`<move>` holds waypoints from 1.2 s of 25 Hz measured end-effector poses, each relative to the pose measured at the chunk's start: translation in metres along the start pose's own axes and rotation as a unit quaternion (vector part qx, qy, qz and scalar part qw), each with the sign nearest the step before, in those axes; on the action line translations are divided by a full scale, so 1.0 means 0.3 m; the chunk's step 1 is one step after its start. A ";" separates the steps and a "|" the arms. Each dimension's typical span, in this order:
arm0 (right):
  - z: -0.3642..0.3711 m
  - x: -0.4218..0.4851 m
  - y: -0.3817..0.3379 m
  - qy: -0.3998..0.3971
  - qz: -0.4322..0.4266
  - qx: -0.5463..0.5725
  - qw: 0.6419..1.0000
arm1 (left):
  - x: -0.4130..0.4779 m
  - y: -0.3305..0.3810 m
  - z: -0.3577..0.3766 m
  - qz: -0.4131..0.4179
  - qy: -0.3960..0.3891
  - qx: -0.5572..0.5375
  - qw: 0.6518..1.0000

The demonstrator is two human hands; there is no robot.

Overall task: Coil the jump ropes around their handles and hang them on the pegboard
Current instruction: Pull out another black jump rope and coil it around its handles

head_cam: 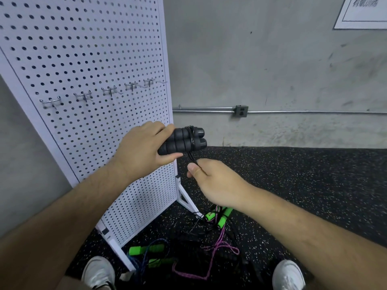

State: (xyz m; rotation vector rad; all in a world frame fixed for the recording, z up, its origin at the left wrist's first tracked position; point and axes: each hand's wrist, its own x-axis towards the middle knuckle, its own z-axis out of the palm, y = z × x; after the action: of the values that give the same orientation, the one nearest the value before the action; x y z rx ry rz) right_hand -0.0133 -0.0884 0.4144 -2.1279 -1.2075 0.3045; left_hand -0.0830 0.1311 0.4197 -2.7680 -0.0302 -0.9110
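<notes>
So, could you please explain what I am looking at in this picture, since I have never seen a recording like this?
There is no machine here: a person wears a wide-angle camera on the head, so you look forward and down at their own two bare arms. The left hand grips two black foam jump rope handles held side by side, with black cord wound around them near the capped ends. The right hand pinches the loose end of that black cord just below the handles. Behind stands a white pegboard with a row of metal hooks, all bare. On the speckled rubber floor by the person's white shoes lies a tangle of further ropes, some with green handles, one with a pink cord.
</notes>
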 end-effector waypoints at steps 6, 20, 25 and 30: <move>-0.091 -0.030 -0.032 0.074 -0.081 -0.134 0.985 | -0.004 -0.027 0.024 -0.002 -0.024 0.009 1.000; -0.219 0.086 0.137 0.109 -0.150 -0.146 0.972 | -0.058 0.137 -0.043 0.122 -0.026 -0.152 0.981; -0.168 0.117 0.176 0.038 -0.110 0.057 0.992 | -0.103 0.187 -0.138 0.077 -0.038 -0.227 0.970; -0.077 0.083 0.121 0.022 -0.040 0.096 0.994 | -0.072 0.158 -0.158 0.021 -0.021 -0.198 0.980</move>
State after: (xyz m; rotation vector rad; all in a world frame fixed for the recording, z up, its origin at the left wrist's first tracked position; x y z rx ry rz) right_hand 0.0362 -0.0906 0.4111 -1.9064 -1.1854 0.3233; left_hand -0.1239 0.0755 0.4340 -3.1361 0.2278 -0.9351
